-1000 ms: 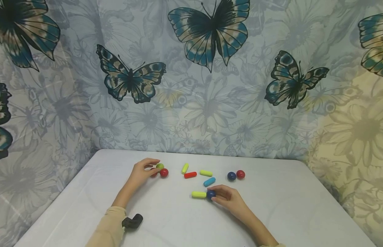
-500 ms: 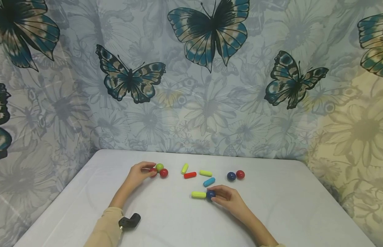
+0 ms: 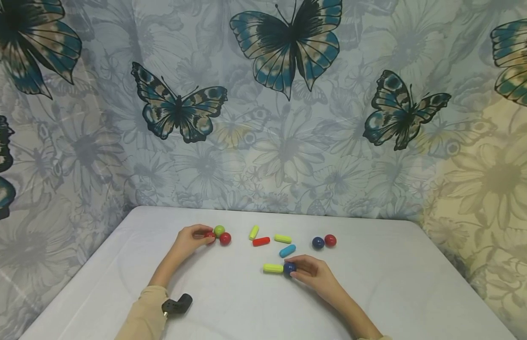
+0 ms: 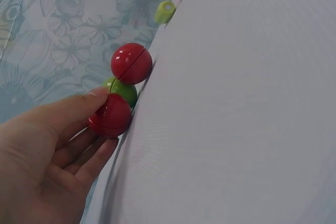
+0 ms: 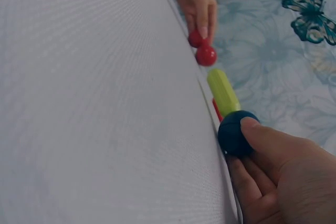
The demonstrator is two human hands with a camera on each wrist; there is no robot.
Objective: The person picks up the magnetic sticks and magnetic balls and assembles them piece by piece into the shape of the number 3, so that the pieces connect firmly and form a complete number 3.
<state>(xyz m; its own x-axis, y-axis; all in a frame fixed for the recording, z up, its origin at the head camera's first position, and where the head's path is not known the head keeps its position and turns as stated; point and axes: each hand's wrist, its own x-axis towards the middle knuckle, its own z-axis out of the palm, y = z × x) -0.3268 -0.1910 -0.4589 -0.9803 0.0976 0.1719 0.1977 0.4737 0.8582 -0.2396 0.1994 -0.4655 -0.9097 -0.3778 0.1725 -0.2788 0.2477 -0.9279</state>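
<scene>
At the back left of the table, my left hand (image 3: 190, 241) pinches a red ball (image 4: 111, 116) between thumb and fingers. Beside it sit a green ball (image 3: 219, 230) and a second red ball (image 3: 225, 238); in the left wrist view the green one is partly hidden behind the held ball. My right hand (image 3: 315, 272) grips a dark blue ball (image 5: 237, 133) near the middle of the table. A yellow-green stick (image 3: 273, 268) joins that ball's left side and points left.
Behind the hands lie two short yellow-green sticks (image 3: 254, 232), a red stick (image 3: 261, 242) and a light blue stick (image 3: 287, 250). Further right, another blue ball (image 3: 318, 242) stands beside a red ball (image 3: 330, 240). A butterfly-patterned cloth (image 3: 289, 179) hangs behind the white table (image 3: 395, 283).
My left hand has let go of the green ball, drawn slightly left, and taken hold of the red ball beside it. The right hand keeps its place with the blue ball.
</scene>
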